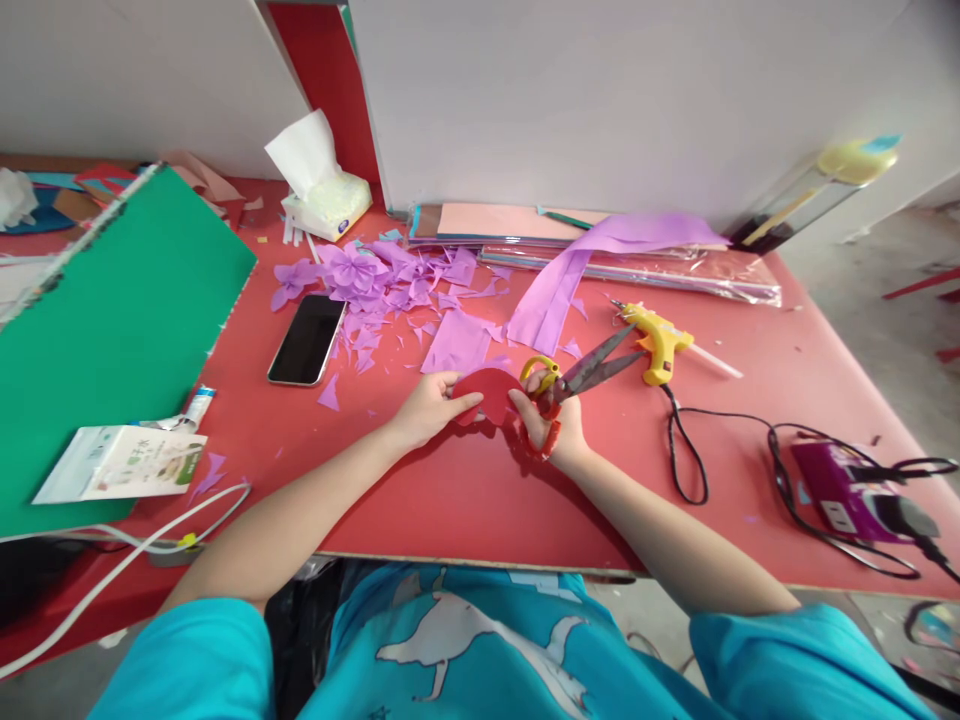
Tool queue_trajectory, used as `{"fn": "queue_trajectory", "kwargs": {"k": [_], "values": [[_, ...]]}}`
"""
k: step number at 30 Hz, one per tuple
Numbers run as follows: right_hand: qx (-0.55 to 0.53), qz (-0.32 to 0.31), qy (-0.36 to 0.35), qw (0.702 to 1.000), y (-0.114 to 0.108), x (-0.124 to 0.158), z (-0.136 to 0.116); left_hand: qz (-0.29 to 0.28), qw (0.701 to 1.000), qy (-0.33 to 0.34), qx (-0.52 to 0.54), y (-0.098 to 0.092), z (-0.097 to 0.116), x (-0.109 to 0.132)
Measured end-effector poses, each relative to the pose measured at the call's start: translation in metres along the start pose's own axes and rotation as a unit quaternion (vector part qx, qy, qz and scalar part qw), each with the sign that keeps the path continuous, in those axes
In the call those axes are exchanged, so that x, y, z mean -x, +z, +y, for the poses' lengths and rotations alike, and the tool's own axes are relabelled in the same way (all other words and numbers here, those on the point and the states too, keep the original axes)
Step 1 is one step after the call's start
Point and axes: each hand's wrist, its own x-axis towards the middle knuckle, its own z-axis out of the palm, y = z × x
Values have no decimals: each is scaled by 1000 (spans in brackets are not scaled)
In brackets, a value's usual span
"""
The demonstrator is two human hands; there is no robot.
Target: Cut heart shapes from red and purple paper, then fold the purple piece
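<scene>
My left hand [431,405] pinches the left edge of a rounded piece of red paper [491,390] just above the red table [480,500]. My right hand [551,425] grips a pair of scissors [581,372] by its yellow and red handles, fingers through the loops. The blades point up and to the right, slightly apart, away from the red paper. Both hands meet at the paper near the middle of the table.
Purple paper scraps and a paper flower [375,285] lie behind the hands, with a phone [307,338] to the left. A yellow glue gun [658,342], its black cord and a purple power strip [840,490] sit right. A green board [112,330], tissue box [326,200] and paper sheets [622,255] ring the table.
</scene>
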Motion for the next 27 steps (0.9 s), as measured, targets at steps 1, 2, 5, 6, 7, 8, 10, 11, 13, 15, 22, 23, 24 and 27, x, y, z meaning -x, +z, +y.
{"fn": "queue_trajectory", "kwargs": {"k": [1,2,5,6,7,8,10,11,13,15,22,23,24,27], "values": [[-7,1,5,1000,0,0,1,7,1000,4,2,0,1,0],[-18,0,12,1000,0,0,2,15,1000,8,5,0,1,0],[-51,-10,30,998,0,0,3,36,999,19,15,1,3,-1],[-56,-10,33,998,0,0,3,38,999,20,17,1,3,-1],[-58,-8,35,998,0,0,3,37,999,20,18,1,3,-1],[-57,-5,33,998,0,0,3,35,999,20,21,1,3,-1],[-51,2,29,998,0,-1,3,30,999,22,27,0,2,-1],[-48,4,26,999,0,-1,3,29,999,24,31,0,2,-1],[-43,6,23,999,-1,-1,3,29,998,29,39,1,1,-2],[-39,5,22,999,-1,-1,3,28,998,32,46,1,1,-2],[-38,3,15,999,-2,-1,2,25,998,33,56,1,2,-1],[-36,4,14,999,-2,-1,2,24,998,34,55,1,2,-2],[-34,4,14,999,-2,-1,2,24,998,34,54,1,2,-2],[-33,5,13,999,-1,-1,3,23,998,32,52,1,2,-2]]}}
